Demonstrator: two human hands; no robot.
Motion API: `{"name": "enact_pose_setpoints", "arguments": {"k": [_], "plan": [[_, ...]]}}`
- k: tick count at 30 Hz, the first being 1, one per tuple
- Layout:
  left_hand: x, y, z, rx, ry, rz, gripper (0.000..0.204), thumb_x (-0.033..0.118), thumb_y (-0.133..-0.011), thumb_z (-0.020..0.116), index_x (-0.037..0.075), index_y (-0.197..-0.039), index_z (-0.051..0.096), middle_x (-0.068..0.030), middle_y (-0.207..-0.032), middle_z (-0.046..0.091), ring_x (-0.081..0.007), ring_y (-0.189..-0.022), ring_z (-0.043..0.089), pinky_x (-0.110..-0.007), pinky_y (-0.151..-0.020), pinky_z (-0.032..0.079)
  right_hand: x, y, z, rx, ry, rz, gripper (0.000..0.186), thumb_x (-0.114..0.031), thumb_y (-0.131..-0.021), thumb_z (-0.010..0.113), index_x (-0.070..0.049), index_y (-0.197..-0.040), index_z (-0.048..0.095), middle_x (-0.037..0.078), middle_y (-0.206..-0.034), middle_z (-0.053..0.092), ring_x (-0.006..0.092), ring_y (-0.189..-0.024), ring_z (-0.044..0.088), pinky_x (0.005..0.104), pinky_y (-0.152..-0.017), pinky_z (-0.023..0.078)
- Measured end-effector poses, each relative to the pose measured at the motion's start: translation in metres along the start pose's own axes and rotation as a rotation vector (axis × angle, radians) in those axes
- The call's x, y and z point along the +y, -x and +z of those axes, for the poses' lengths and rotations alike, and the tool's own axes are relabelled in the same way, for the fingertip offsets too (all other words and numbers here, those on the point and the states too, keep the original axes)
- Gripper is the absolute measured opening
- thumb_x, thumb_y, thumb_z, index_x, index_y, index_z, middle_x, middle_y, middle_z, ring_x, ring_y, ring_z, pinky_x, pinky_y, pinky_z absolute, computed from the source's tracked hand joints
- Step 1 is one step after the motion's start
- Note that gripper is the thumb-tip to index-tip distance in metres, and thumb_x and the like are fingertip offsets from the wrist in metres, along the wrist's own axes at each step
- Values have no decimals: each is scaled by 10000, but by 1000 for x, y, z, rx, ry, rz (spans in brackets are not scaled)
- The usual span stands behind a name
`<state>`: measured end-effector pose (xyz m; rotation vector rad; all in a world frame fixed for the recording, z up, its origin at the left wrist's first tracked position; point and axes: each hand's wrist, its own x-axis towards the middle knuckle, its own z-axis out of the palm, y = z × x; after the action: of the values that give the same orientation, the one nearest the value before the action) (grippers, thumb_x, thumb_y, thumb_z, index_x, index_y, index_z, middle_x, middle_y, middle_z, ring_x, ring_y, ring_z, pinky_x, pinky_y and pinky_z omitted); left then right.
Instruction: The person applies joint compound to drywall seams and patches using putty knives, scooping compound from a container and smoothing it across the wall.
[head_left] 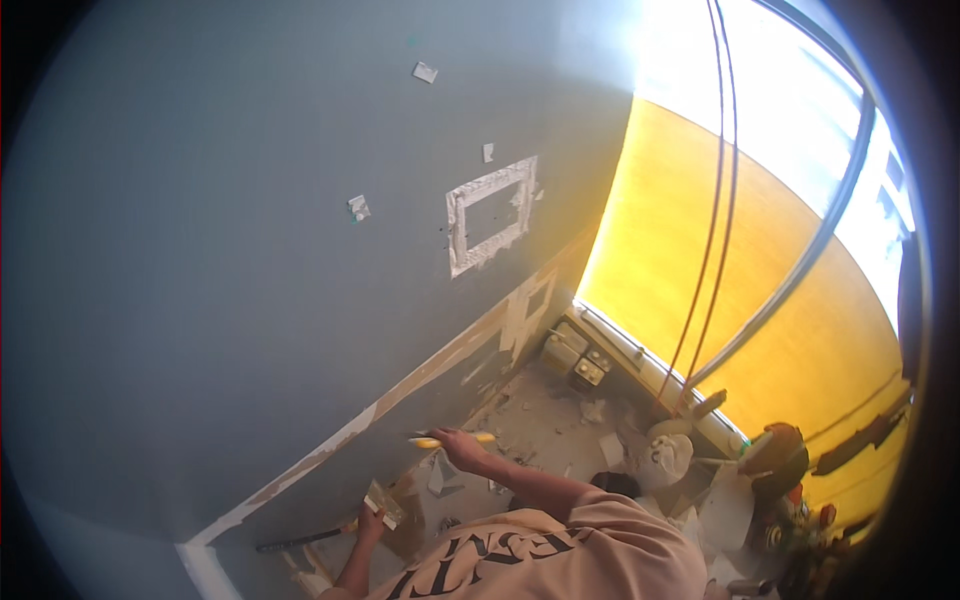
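Note:
My right hand (455, 447) is closed on a yellow-handled tool (481, 438), its tip near the lower blue-grey wall (240, 330). My left hand (371, 519) grips a small flat plate with pale filler on it (384, 503), lower and to the left. A long pale strip of filler (330, 442) runs diagonally along the wall. Above it is a rough rectangle of white filler (457, 220), with small patches (425, 72) scattered higher up.
Scraps and dust litter the floor (540, 410). Boxy fittings (590, 369) sit in the far corner. A yellow panel (650, 240) fills the right, crossed by hanging cables (708, 250) and a curved pipe (800, 270). Cluttered buckets and bags (670, 455) lie at the lower right.

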<state>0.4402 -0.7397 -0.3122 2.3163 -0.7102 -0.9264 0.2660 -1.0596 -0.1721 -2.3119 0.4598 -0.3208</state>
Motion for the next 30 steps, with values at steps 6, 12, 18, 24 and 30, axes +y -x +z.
{"name": "enact_pose_setpoints", "arguments": {"k": [6,12,18,24,30], "plan": [[112,26,11,236,115,548,739,19,-976,587,107,-1601,203,-285,-1330,574,-479,-1210,568,-504,-996,444,32,121,-49,236,-355,839,245,-64,-915,648,-12,-1155,659,186,-953,717,306,-956,711,445,-826,532],[218,9,52,-269,76,604,412,329,-1058,530,23,-1326,598,-185,-1259,637,-314,-1084,654,-415,-967,495,-9,207,-125,749,-1593,425,430,-176,-1009,603,13,-1382,504,120,-1303,641,279,-1209,626,436,-1085,459],[302,79,84,-813,465,642,793,656,-1057,288,-13,-1417,514,-127,-1371,594,-222,-1181,612,-364,-1057,458,-33,289,-123,822,-1833,145,415,-180,-1033,567,-22,-1413,510,112,-1353,632,245,-1237,607,454,-1120,412],[281,154,211,-1044,573,695,1019,820,-928,168,6,-1470,455,-104,-1463,530,-199,-1363,472,-357,-1173,324,-83,397,-102,1153,-1711,102,460,-87,-1022,532,-21,-1468,439,111,-1446,556,255,-1313,547,454,-1139,400],[310,297,217,-991,601,650,656,564,-1058,464,25,-1429,516,-71,-1400,578,-160,-1291,507,-326,-1126,374,-88,486,-74,1180,-1699,167,522,-75,-1021,543,-42,-1511,367,102,-1492,494,270,-1395,455,471,-1192,332]]}}
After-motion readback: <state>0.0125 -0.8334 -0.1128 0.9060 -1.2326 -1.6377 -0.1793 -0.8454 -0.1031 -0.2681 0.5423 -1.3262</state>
